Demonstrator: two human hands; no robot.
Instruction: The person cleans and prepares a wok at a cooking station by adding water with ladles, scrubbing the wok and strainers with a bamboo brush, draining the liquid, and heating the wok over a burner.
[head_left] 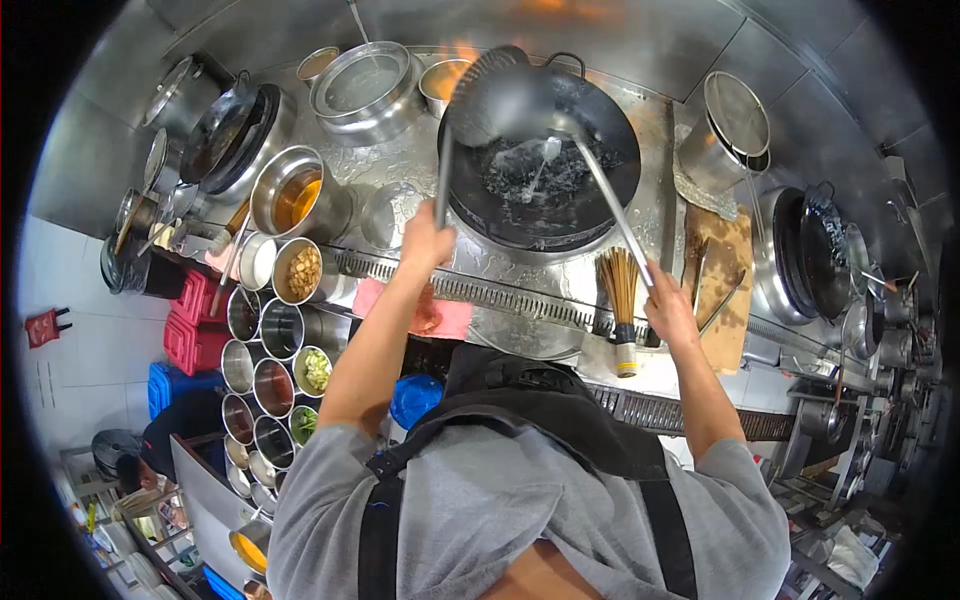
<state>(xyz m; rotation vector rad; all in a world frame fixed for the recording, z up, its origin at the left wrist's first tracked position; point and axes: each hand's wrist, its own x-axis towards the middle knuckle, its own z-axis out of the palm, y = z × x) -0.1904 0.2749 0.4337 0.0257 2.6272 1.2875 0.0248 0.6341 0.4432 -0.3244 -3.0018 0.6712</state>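
My left hand (427, 243) is closed on the handle of a dark perforated strainer (487, 88), tilted over the wok's upper left side. In my right hand (670, 305) is the long metal handle of a ladle (610, 195), whose head reaches into the wok and is partly blurred. The black wok (545, 225) sits on the steel stove, with dark, wet, shiny food or liquid (530, 170) in its bottom. Just left of my right hand, a bamboo brush (622, 300) stands on the counter edge. A pink cloth (440, 318) lies below my left hand.
Left of the stove are a steel pot of orange liquid (296, 200) and several steel containers (273, 387) of ingredients. A lidded-looking pot (366, 90) stands at the back. On the right are a stained board (722, 270), a strainer on a pot (737, 115) and another wok (822, 250).
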